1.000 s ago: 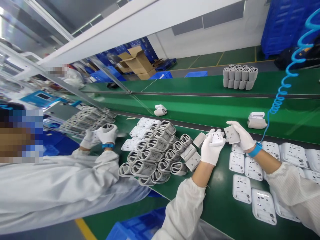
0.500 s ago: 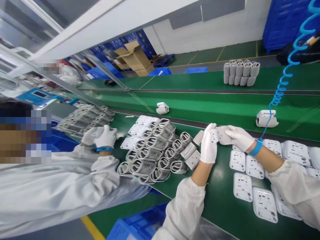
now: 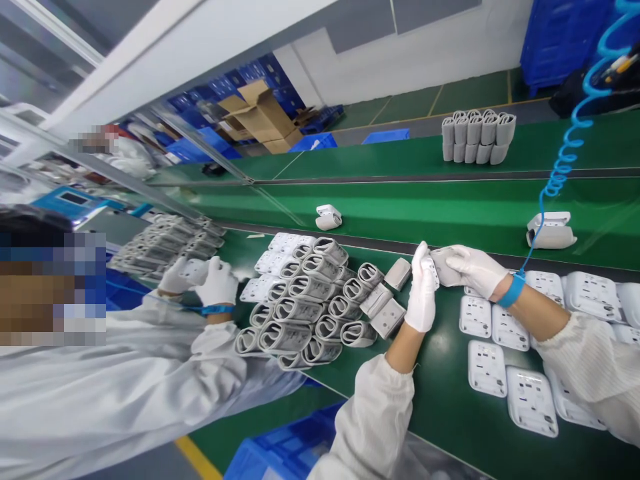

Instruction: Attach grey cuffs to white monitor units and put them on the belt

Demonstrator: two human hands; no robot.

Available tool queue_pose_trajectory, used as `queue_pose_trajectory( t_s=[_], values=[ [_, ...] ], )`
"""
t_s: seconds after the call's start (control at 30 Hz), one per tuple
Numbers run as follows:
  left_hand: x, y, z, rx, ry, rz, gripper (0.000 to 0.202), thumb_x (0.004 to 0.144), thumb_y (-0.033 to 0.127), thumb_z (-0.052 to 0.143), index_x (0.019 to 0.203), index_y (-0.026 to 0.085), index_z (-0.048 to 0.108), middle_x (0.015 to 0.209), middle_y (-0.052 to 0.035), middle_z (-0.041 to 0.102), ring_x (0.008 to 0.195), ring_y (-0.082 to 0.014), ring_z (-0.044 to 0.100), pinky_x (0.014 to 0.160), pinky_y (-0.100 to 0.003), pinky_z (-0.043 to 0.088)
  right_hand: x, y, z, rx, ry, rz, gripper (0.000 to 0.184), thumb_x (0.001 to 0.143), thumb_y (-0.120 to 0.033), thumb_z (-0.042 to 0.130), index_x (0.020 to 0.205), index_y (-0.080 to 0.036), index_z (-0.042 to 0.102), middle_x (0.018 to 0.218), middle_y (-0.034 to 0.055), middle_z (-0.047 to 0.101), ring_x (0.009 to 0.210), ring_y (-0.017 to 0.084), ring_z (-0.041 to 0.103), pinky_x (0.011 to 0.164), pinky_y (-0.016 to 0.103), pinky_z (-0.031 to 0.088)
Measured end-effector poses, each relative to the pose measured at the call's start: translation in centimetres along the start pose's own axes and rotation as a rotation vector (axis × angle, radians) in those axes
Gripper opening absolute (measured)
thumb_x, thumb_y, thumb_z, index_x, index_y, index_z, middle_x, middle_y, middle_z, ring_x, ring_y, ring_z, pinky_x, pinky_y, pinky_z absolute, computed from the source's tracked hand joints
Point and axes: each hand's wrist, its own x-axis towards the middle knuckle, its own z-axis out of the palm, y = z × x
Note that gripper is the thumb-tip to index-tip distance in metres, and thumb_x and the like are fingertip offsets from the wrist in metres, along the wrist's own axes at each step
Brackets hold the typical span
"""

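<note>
My left hand [image 3: 421, 293], in a white glove, is closed around a white plastic unit [image 3: 433, 272] turned nearly edge-on, its face partly hidden by the fingers. A grey cuff [image 3: 449, 268] lies against that unit, pinched by my gloved right hand [image 3: 477, 270]. Whether the two are joined cannot be made out. Left of my left hand sit grey pieces [image 3: 398, 274] and a cluster of rolled grey cuffs [image 3: 313, 293]. White plastic units [image 3: 487, 368] with small slots and markings lie in rows below my right hand.
A co-worker's gloved hands [image 3: 216, 283] hold a white unit at left. On the green belt [image 3: 425, 207] ride two white units with cuffs [image 3: 551, 231]. Rolled cuffs [image 3: 477, 138] stand on the shelf beyond. A coiled blue hose [image 3: 563, 167] hangs at right; a blue bin [image 3: 285, 447] is below.
My left hand has turned the white unit more edge-on, and its fingers have left the grey piece beside it more visible. The units on the belt have shifted right. The view has tilted slightly.
</note>
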Motion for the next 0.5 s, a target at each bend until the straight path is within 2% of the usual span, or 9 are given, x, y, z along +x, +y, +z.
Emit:
queue_pose_trajectory(
  t_s=[0.13, 0.2, 0.4, 0.5],
  values=[
    [0.5, -0.4, 0.0, -0.041, 0.072, -0.05, 0.066, 0.1, 0.066, 0.065, 0.155, 0.029, 0.059, 0.168, -0.0083, 0.05, 0.162, -0.0292, 0.04, 0.135, -0.04, 0.032, 0.1, -0.2, 0.8, -0.338, 0.147, -0.08, 0.041, 0.074, -0.039, 0.091, 0.108, -0.021, 0.077, 0.115, 0.009, 0.08, 0.107, 0.028, 0.074, 0.086, 0.038, 0.063],
    [0.6, -0.6, -0.1, -0.045, 0.074, -0.064, 0.067, 0.1, 0.068, 0.062, 0.154, 0.029, 0.059, 0.168, -0.0087, 0.051, 0.161, -0.0295, 0.042, 0.134, -0.041, 0.034, 0.0, -0.2, 1.1, -0.496, 0.179, -0.138, 0.035, 0.072, -0.038, 0.092, 0.098, -0.02, 0.077, 0.106, 0.007, 0.081, 0.101, 0.027, 0.074, 0.085, 0.035, 0.061],
    [0.1, -1.6, -0.2, -0.016, 0.073, -0.015, 0.069, 0.1, 0.067, 0.064, 0.157, 0.03, 0.055, 0.168, -0.009, 0.051, 0.159, -0.0306, 0.045, 0.135, -0.046, 0.034, -0.5, 0.5, 1.8, -0.58, 0.267, -0.202, 0.036, 0.073, -0.045, 0.091, 0.094, -0.02, 0.076, 0.092, 0.0018, 0.079, 0.09, 0.023, 0.074, 0.075, 0.029, 0.056],
    [0.8, -2.4, -0.4, -0.085, 0.093, -0.03, 0.064, 0.101, 0.06, 0.067, 0.157, 0.03, 0.056, 0.172, -0.007, 0.046, 0.161, -0.0292, 0.041, 0.134, -0.043, 0.035, -0.6, 1.1, 1.9, -0.628, 0.308, -0.261, 0.037, 0.078, -0.042, 0.089, 0.107, -0.022, 0.079, 0.101, 0.0029, 0.081, 0.096, 0.025, 0.075, 0.083, 0.033, 0.058]
  ],
)
